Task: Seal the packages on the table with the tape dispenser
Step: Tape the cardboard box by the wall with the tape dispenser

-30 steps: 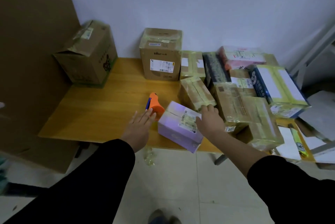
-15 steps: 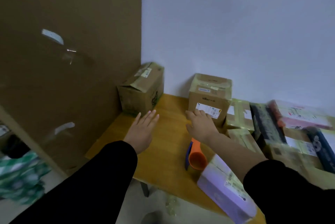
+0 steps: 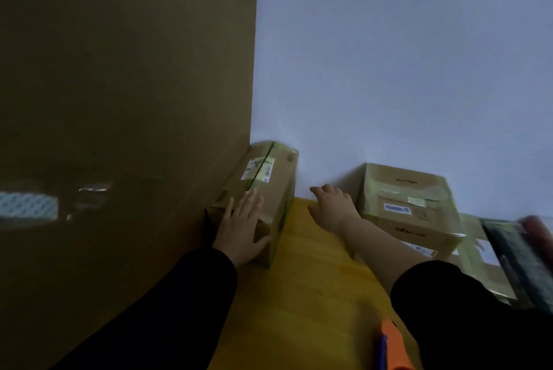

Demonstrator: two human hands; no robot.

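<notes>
Cardboard box (image 3: 273,188) under left hand (image 3: 239,229)

A: Where are the 2 boxes?
B: At the yellow wooden table's (image 3: 308,294) back: long brown cardboard box (image 3: 269,187) left, against the tall brown cardboard sheet (image 3: 119,130); squat taped cardboard box (image 3: 410,208) right.
A: Hands?
B: The right hand (image 3: 329,205) between them; left hand (image 3: 239,226) on the long one.
</notes>
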